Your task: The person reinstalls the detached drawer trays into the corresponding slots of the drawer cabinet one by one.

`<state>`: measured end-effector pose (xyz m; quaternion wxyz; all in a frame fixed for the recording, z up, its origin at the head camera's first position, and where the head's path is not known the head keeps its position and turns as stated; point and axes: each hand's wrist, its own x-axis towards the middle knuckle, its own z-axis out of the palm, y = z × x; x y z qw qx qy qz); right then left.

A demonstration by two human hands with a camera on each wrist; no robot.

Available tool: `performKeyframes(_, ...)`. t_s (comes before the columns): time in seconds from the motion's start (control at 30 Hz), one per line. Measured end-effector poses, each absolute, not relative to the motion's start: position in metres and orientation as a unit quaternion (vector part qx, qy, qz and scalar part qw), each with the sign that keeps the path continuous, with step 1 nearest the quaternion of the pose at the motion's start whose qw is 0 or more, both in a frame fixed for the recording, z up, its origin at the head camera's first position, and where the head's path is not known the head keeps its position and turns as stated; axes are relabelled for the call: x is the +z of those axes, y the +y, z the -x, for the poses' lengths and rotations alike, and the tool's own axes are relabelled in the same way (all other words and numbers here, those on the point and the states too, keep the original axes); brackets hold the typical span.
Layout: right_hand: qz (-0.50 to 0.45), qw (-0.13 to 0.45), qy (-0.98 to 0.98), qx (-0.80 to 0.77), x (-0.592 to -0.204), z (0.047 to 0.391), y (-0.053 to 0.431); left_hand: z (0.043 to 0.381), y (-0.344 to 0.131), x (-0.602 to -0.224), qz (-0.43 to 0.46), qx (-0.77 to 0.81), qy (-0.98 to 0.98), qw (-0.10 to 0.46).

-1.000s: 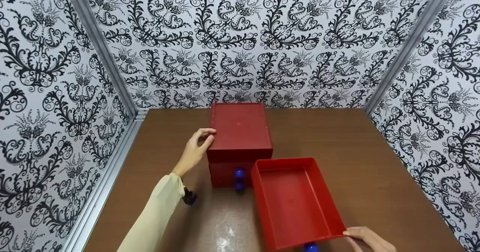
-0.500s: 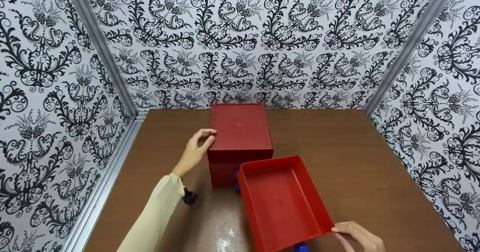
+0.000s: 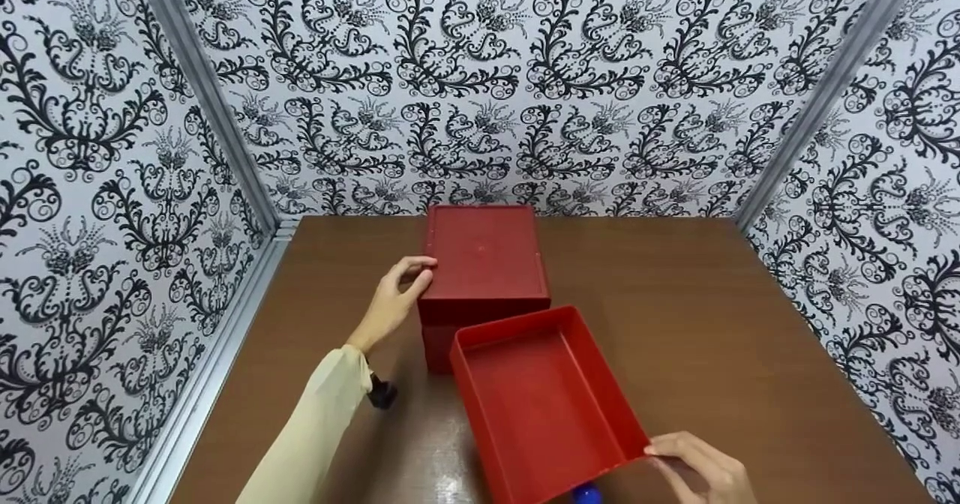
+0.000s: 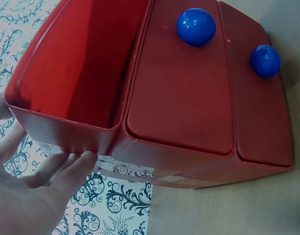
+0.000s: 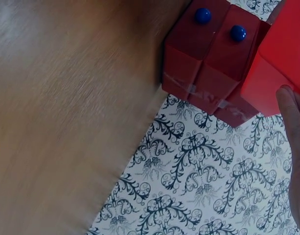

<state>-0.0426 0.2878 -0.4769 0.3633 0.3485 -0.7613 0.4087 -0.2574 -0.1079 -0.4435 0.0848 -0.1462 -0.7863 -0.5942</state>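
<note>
A dark red drawer cabinet (image 3: 487, 253) stands toward the back of the table. My left hand (image 3: 394, 298) rests against its upper left side, with extended fingers (image 4: 74, 171) touching the wall. In the left wrist view, the cabinet's top slot (image 4: 81, 58) gapes, while two drawers below it sit in place, each with a round blue knob (image 4: 196, 27). A brighter red drawer (image 3: 536, 403) is out of the cabinet, tilted in front of it; nothing shows inside. My right hand (image 3: 701, 466) pinches its near right corner. This drawer's own blue knob (image 3: 586, 493) peeks out underneath.
The brown wooden table (image 3: 720, 324) is bounded by black-and-white patterned walls (image 3: 465, 76) at the back and sides. A metal rail (image 3: 217, 369) runs along the left edge. A black device (image 3: 382, 394) sits at my left wrist.
The loose drawer has moved left and slightly away from me with my right hand, and now hides the cabinet's knobs in the head view. My left hand has stayed on the cabinet.
</note>
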Motion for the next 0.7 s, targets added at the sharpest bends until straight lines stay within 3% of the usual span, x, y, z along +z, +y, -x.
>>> performKeyframes(0.7, -0.396, 0.362, -0.743, 0.401, -0.469, 0.056, 0.270, 0.258, -0.109, -0.444, 0.155, -0.589, -0.788, 0.089)
